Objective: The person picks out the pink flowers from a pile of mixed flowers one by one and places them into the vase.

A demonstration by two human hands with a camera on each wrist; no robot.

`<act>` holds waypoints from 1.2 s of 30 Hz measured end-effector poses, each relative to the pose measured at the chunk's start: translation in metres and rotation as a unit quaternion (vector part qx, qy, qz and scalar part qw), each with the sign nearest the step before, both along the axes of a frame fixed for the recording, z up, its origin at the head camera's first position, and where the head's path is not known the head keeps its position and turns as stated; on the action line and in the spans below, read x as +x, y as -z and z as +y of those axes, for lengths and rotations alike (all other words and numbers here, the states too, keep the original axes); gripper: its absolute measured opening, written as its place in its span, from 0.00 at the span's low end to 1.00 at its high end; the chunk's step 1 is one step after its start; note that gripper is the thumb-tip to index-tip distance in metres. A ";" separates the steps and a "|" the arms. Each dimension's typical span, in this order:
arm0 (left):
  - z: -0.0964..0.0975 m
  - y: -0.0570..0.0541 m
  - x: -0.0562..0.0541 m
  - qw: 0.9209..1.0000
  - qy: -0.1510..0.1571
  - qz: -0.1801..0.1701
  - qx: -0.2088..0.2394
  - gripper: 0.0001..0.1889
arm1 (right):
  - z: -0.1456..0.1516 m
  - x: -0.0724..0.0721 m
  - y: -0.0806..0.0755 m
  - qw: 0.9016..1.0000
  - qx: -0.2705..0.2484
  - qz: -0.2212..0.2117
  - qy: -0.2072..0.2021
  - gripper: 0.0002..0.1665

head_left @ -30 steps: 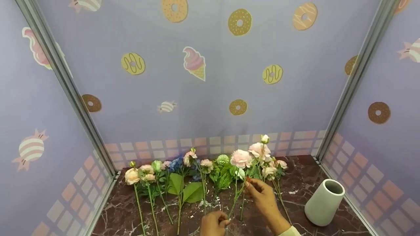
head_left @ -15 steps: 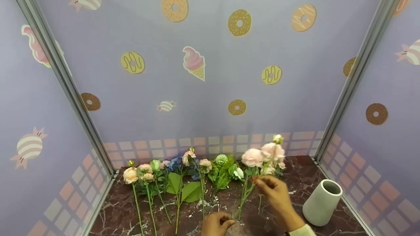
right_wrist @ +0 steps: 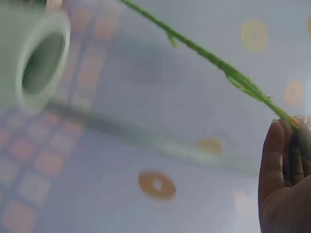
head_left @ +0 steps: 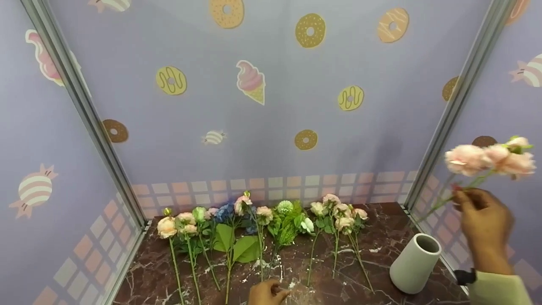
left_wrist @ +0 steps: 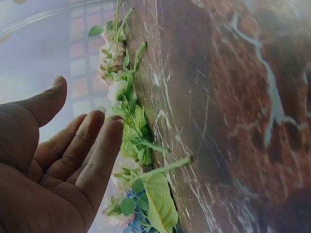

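My right hand pinches the green stem of a spray of pale pink flowers, raised at the far right. Its blooms overlap the right wall in the head view, and the stem slants down to the left, its lower end above the vase. Just below stands a white tapered vase, its round mouth facing the stem in the right wrist view. At the front middle of the table my left hand holds nothing; in the left wrist view its fingers are loosely bent, thumb apart.
A row of artificial flowers lies along the back of the dark marbled table: peach roses at left, blue hydrangea, broad leaves, green foliage, pink flowers at right. Patterned walls enclose three sides.
My right hand has lifted the pink flower spray off the row and carried it right, above the vase. The stem has left my left hand, which has drawn slightly toward the front edge.
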State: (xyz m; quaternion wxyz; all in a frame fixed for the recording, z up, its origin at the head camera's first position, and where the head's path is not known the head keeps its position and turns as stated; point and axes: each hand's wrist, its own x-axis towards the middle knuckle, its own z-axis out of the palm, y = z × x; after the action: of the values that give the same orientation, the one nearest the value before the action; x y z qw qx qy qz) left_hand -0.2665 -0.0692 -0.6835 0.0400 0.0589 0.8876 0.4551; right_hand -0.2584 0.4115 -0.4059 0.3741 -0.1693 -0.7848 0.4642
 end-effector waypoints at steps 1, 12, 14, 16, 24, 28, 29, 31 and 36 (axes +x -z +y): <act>-0.003 0.013 -0.008 1.000 -0.001 -0.002 -0.017 0.24 | 0.008 0.002 -0.001 1.000 0.013 -0.002 0.016 0.13; -0.016 0.069 -0.041 0.989 -0.083 0.042 -0.112 0.17 | 0.038 0.001 0.050 0.994 0.065 -0.082 0.013 0.21; -0.016 0.070 -0.044 0.989 -0.090 0.047 -0.105 0.12 | 0.038 -0.001 0.063 0.994 0.062 -0.086 0.006 0.21; -0.015 0.067 -0.045 0.990 -0.098 0.039 -0.096 0.07 | 0.038 -0.003 0.077 0.995 0.056 -0.084 0.003 0.21; -0.007 0.002 -0.011 0.983 -0.157 0.041 -0.086 0.02 | 0.037 -0.004 0.116 0.994 0.024 -0.104 0.018 0.23; -0.006 -0.018 -0.002 0.984 -0.160 0.044 -0.069 0.02 | 0.040 -0.005 0.127 0.993 -0.002 -0.114 0.029 0.27; -0.007 -0.013 -0.004 0.983 -0.162 0.043 -0.070 0.02 | 0.040 -0.004 0.129 0.993 -0.010 -0.116 0.029 0.27; -0.010 0.007 -0.015 0.983 -0.156 0.055 -0.078 0.02 | 0.040 -0.004 0.132 0.992 -0.024 -0.118 0.028 0.24; -0.014 0.036 -0.026 0.979 -0.158 0.090 -0.088 0.02 | 0.037 -0.002 0.134 0.993 -0.049 -0.107 0.012 0.15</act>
State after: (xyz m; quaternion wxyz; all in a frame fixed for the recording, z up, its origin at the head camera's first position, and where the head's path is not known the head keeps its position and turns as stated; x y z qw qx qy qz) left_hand -0.2929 -0.0834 -0.7194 -0.1076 -0.0446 0.9223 0.3686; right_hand -0.2603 0.4489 -0.5403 0.2847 -0.2457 -0.7944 0.4769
